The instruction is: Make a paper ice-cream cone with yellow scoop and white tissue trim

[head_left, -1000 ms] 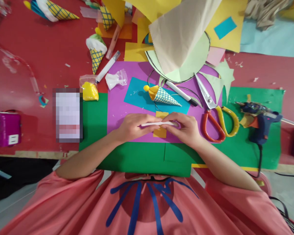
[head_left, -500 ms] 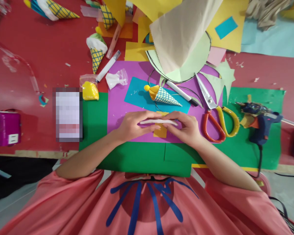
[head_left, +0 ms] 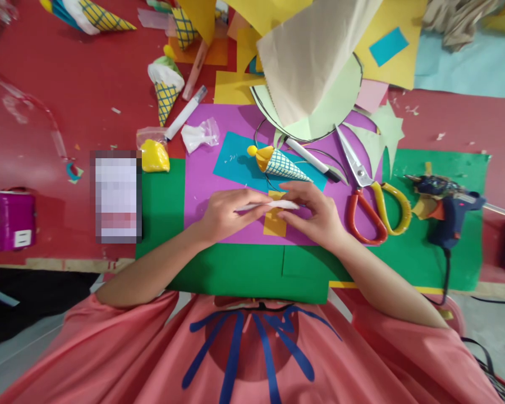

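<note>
Over the flat, rectangular, paper-like purple sheet (head_left: 197, 182), my right hand (head_left: 322, 217) has spread its thumb and forefinger around the thin, soft-looking white strip (head_left: 285, 205); my left hand (head_left: 222, 216), pinching its middle, seems its main support. Whether right fingers touch it, I can't tell.

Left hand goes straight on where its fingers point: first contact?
Likely the right hand: its parted thumb and fingers face the left hand. The white strip pinched in the left hand juts ahead and would lead. Exact depth is unclear from one view.
</note>
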Tool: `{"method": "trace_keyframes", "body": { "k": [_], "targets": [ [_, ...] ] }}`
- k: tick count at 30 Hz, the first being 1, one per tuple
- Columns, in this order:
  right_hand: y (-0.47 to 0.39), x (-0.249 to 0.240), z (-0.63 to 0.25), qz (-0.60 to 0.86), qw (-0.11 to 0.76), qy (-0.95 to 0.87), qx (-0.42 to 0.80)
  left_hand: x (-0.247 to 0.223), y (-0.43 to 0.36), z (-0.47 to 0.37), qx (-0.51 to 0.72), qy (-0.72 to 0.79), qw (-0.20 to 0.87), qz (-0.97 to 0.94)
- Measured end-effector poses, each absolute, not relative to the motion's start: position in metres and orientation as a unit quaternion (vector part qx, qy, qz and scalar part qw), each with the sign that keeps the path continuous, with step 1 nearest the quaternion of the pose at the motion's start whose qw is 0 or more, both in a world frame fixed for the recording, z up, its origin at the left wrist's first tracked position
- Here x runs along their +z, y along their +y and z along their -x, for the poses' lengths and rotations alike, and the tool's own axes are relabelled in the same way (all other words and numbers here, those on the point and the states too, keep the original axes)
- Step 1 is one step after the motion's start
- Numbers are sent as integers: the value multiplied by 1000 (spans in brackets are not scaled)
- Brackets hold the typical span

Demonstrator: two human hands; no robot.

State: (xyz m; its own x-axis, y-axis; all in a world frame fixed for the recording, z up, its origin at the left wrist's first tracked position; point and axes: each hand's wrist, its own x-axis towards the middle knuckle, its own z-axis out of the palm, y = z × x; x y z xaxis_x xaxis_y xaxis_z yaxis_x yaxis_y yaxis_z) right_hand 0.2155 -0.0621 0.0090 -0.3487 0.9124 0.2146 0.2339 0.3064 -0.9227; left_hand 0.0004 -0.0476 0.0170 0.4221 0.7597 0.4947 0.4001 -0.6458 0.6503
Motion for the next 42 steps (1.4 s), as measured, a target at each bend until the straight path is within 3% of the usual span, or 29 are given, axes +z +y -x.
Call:
{"method": "trace_keyframes", "body": {
  "k": [6, 12, 19, 27, 34, 38, 42],
  "targets": [
    [-61, 12, -217, 401, 391, -746, 361, 13, -48, 0, 381, 342, 359, -780],
    [-64, 12, -216, 395, 383, -747, 372, 11, -49, -2, 387, 317, 291, -815],
    [-59, 8, -215, 414, 396, -653, 495, 12, -46, 1, 396, 346, 232, -818],
    [-60, 13, -216, 390, 372, -725, 428, 10, -49, 0, 353, 332, 343, -805],
    [-61, 11, -217, 388, 382, -709, 448, 12, -48, -3, 384, 330, 294, -811],
    [-60, 10, -217, 368, 401, -690, 477, 14, -47, 0, 385, 363, 317, -788],
    [-61, 13, -217, 392, 380, -719, 430, 14, -47, 0, 350, 380, 345, -784]
  ]
}}
